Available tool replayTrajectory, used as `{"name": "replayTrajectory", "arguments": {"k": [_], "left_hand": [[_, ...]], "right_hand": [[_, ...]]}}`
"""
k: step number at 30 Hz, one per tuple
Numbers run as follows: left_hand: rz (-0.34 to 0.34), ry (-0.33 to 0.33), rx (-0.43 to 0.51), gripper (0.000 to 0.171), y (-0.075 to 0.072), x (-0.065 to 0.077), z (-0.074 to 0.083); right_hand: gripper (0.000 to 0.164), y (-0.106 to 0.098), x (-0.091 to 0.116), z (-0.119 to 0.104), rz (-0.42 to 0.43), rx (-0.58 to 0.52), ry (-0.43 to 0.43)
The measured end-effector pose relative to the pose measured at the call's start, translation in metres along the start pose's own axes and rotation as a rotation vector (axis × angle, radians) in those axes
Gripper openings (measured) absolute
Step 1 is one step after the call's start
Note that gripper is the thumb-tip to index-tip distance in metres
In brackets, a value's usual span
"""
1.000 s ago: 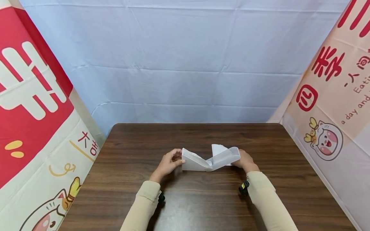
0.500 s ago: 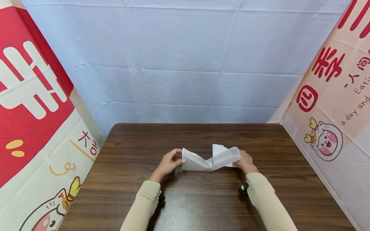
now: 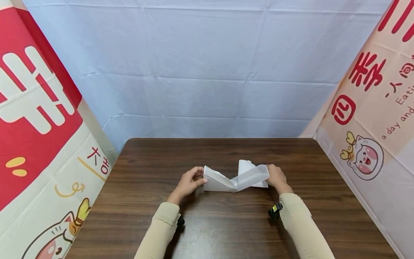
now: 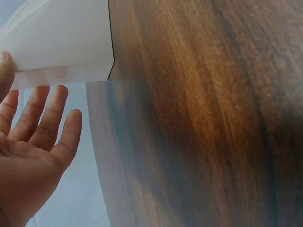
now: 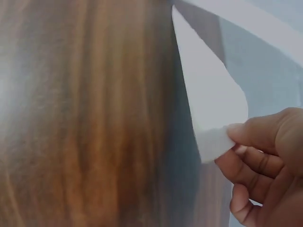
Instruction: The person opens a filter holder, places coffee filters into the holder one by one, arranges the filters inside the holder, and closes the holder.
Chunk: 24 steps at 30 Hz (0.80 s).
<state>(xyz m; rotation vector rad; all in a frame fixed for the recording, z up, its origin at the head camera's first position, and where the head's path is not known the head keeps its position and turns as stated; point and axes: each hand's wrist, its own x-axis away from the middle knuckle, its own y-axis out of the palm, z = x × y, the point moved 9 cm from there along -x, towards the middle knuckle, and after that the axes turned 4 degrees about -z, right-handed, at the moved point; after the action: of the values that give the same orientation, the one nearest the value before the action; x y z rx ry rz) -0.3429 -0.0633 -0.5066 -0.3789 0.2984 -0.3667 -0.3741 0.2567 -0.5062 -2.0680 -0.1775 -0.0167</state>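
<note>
A thin-walled white piece (image 3: 217, 182), shaped like an open box with slanted sides, stands on the table in the head view. Its left part sits low, while a translucent trough-like part (image 3: 252, 177) rises to the right. Behind that part shows a white flap (image 3: 245, 167). My left hand (image 3: 188, 185) pinches the left end, thumb on the near side; the left wrist view has the fingers spread below the white wall (image 4: 61, 45). At the right end is my right hand (image 3: 276, 178), whose thumb and forefinger pinch a tapering white corner (image 5: 210, 90) in the right wrist view.
The dark wood-grain table (image 3: 207, 223) reaches to a pale hanging cloth (image 3: 200, 72) at the back. Printed cloths hang at the left (image 3: 38, 108) and right (image 3: 372, 108). A small black camera (image 3: 275, 211) sits on the right wrist.
My right hand has shifted slightly to the right and back. The white flap behind the trough has moved a little, and more of it shows below the trough. My left hand stays put.
</note>
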Motion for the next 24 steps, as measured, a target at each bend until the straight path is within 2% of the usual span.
{"name": "replayTrajectory", "arguments": {"k": [3,7,14,21,24], "left_hand": [[0.002,-0.006,0.003,0.032,0.0,0.0,0.001],[0.003,-0.013,0.008,0.031,0.0,0.001,0.005],[-0.015,0.016,0.032,0.029,-0.004,0.008,0.037],[-0.001,0.003,0.008,0.03,0.001,0.001,0.002],[-0.001,-0.025,0.004,0.031,0.001,0.001,-0.002]], "right_hand": [[0.011,-0.01,0.0,-0.003,0.059,-0.052,-0.043],[0.006,-0.021,0.001,-0.005,0.114,-0.129,-0.052],[0.009,-0.035,0.003,-0.008,0.169,-0.175,-0.05],[0.007,-0.05,0.008,-0.02,0.242,-0.172,-0.106],[0.005,-0.056,0.011,-0.024,0.255,-0.185,-0.118]]}}
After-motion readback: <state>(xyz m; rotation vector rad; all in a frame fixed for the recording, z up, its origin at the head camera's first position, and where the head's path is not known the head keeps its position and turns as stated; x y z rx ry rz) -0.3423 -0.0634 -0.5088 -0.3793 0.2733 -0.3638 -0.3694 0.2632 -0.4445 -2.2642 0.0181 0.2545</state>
